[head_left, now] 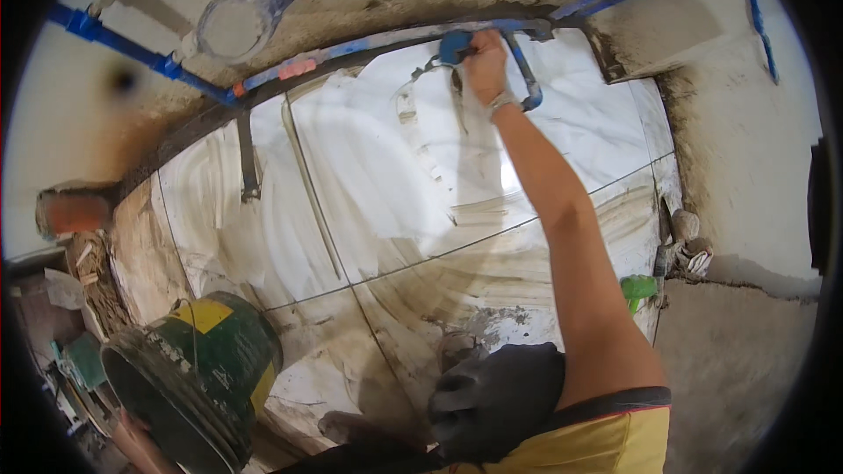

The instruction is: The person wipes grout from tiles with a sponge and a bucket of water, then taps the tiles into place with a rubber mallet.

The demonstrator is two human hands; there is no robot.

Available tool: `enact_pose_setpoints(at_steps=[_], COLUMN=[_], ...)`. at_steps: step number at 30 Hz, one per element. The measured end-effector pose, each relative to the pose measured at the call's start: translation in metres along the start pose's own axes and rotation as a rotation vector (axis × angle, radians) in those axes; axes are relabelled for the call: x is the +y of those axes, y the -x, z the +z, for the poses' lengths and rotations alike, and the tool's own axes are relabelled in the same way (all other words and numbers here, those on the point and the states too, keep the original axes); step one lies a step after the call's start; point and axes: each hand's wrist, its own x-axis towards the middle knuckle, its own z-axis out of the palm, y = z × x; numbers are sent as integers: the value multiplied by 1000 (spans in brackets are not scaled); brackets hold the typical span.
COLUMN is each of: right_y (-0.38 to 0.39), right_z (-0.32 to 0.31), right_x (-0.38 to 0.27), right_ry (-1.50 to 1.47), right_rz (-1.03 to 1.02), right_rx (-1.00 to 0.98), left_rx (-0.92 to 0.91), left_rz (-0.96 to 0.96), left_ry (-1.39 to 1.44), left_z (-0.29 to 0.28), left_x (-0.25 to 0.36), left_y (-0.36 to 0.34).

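1. Near me, my left hand (136, 446) is at the rim of the tipped green bucket (219, 351), probably steadying its tilt; its fingers are mostly hidden, so I can't tell their grip.
2. Beyond lie mud-smeared white tiles (369, 184).
3. At their far edge, my right hand (487, 66) is clamped on a rounded blue object (455, 47), arm outstretched, seemingly for reach.
4. Blue pipes (127, 49) line the wall behind.

Right grip (486, 60) at blue disc (454, 47), tilted bucket (215, 355)
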Motion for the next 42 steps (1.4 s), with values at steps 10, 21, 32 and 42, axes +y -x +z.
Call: enact_pose_setpoints(at_steps=[10, 21, 32, 42], right_y=[71, 138, 160, 84], right_z=[-75, -153, -116, -41], right_x=[-84, -106, -113, -89], right_ry=[-172, 4, 79, 118], right_rz=[198, 136, 388, 299], right_rx=[81, -220, -85, 169], left_rx=[3, -22, 29, -10], left_rz=[-7, 63, -139, -67], left_ry=[-24, 4, -74, -103], left_z=[24, 38, 51, 51], left_x=[11, 18, 47, 58], left_y=[6, -1, 0, -3])
